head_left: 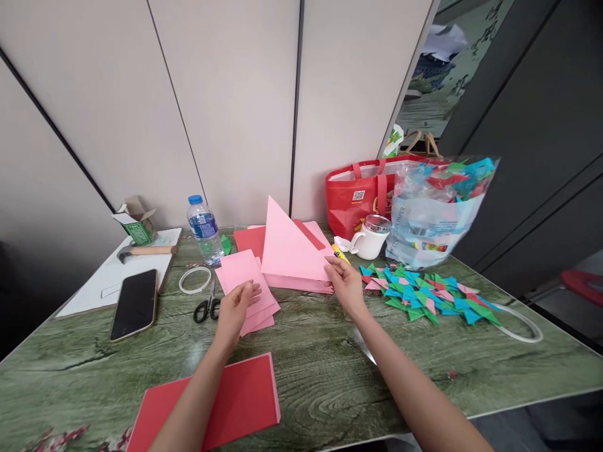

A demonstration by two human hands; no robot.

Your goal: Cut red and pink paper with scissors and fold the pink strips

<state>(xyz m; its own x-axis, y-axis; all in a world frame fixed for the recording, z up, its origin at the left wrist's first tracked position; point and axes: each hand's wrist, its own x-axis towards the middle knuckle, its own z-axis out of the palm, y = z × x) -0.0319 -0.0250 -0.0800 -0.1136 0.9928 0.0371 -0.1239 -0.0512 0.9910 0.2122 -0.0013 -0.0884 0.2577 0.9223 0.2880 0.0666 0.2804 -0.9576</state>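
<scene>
"Where's the pink sheet (pixel 293 251) now?"

"Over the back of the table (pixel 330 383), its point up, the right hand (pixel 343 280) pinching its lower right corner."

"And the left hand (pixel 237 305)?"

"Fingers a little curled in front of the small pink sheets (pixel 238 266). I can't tell whether it grips any (the angle hides its fingertips)."

"How far along does it look?"

"Plenty seems done: there's a heap of folded paper pieces (pixel 426 295) on the right, and more coloured pieces in the clear bag (pixel 421 216) behind it. The small pink sheets and the red stack (pixel 247 402) lie flat, so I'd judge those unfolded."

"Anything in the way?"

"The scissors (pixel 206 307) sit just beside the left hand, and the left forearm (pixel 191 405) crosses above the red stack. The white mug (pixel 371 238) stands near the right hand; the bottle (pixel 205 231), phone (pixel 135 304) and hammer (pixel 147 250) are off to the left."
</scene>
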